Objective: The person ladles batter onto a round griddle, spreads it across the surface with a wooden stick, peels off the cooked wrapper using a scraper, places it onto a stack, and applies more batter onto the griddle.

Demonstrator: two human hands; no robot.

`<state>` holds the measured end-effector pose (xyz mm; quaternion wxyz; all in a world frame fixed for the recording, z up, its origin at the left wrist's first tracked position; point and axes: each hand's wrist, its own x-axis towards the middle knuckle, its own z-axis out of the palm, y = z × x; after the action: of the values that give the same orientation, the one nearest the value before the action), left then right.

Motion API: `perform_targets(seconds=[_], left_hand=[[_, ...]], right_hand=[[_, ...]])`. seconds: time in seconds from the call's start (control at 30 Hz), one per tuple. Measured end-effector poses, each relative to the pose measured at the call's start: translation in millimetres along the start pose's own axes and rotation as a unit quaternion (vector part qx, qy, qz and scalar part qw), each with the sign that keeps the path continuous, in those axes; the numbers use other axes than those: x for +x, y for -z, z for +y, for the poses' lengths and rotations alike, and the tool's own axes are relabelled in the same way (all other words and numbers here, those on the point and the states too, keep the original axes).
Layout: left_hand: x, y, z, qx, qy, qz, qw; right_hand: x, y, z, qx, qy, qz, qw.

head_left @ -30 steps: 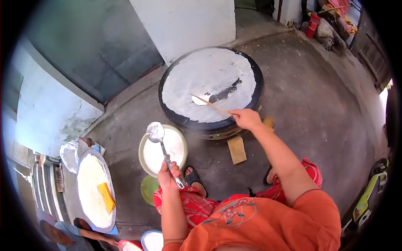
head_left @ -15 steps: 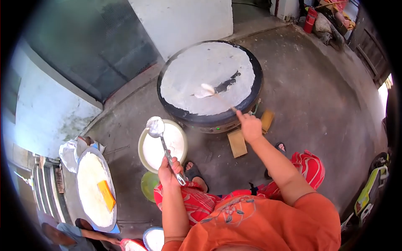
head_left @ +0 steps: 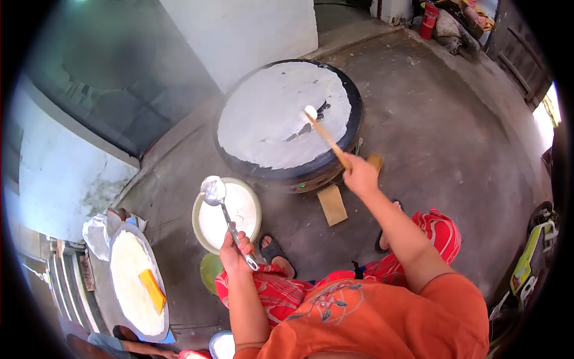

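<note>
My right hand (head_left: 361,174) grips the end of a wooden spreader (head_left: 327,140), whose white, batter-coated head rests on a large round griddle (head_left: 357,113). A thin white layer of batter (head_left: 269,113) covers most of the griddle, with dark gaps near the spreader's head. In my left hand (head_left: 235,251) is a metal ladle (head_left: 213,191), its bowl coated white. The ladle is held above the near-left edge of a pale tub (head_left: 257,222) filled with white batter. A green bowl (head_left: 210,273) shows partly beside my left knee.
A round tray (head_left: 165,299) of white sheets with a yellow-orange block (head_left: 152,290) lies at left. Another person's arm (head_left: 146,347) reaches in at lower left. Cardboard-coloured blocks (head_left: 332,204) lie near the griddle's base. A red fire extinguisher (head_left: 429,21) stands at back right.
The spreader's head has moved right and up across the batter, and the dark gap beside it has become smaller. The ladle stays in my left hand. The view has shifted slightly.
</note>
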<state>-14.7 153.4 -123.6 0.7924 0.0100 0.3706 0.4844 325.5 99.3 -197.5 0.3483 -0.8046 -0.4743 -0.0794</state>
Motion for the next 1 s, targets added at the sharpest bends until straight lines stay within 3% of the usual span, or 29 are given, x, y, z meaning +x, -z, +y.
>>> perform_targets(seconds=[0.03,0.13,0.23,0.37,0.43,0.47,0.5,0.57,0.63,0.73,0.8,0.9,0.93,1.0], left_hand=[[-1,0,0,0.001,0.002,-0.001,1.0],[1,-3,0,-0.003,0.002,0.002,1.0],[-3,-6,-2,-0.001,0.006,0.004,1.0],[1,-1,0,0.01,0.015,0.004,1.0],[0,-5,-2,0.005,0.008,0.014,1.0],[0,-7,-3,0.008,0.004,0.013,1.0],[1,-8,-5,0.009,0.004,0.012,1.0],[1,-5,-5,0.012,-0.002,0.01,1.0],[0,-4,-4,0.011,0.007,0.016,1.0],[3,-6,-3,0.009,0.013,0.016,1.0],[2,-5,-5,0.01,0.015,0.02,1.0],[4,-6,-5,0.012,0.013,0.014,1.0],[5,-6,-6,0.018,0.013,0.008,1.0],[2,-4,-6,0.028,0.013,0.007,0.999]], right_hand=[[-11,-3,-10,0.038,-0.018,0.009,0.999],[-28,8,-23,-0.063,0.074,-0.13,0.987],[-6,10,15,-0.147,0.03,-0.058,0.987],[14,39,15,-0.178,-0.033,-0.076,0.98],[7,42,8,-0.012,-0.16,-0.135,0.978],[0,27,23,0.099,-0.173,-0.152,0.968],[3,16,37,0.099,-0.173,-0.151,0.968],[15,3,63,0.162,-0.093,-0.034,0.982],[41,1,86,0.115,-0.203,-0.108,0.966],[50,11,94,0.14,-0.15,-0.148,0.968],[47,31,93,0.192,-0.158,-0.266,0.931],[39,34,112,0.283,-0.176,-0.212,0.919],[37,29,115,0.283,-0.176,-0.214,0.918],[33,20,101,0.208,-0.272,-0.156,0.927]])
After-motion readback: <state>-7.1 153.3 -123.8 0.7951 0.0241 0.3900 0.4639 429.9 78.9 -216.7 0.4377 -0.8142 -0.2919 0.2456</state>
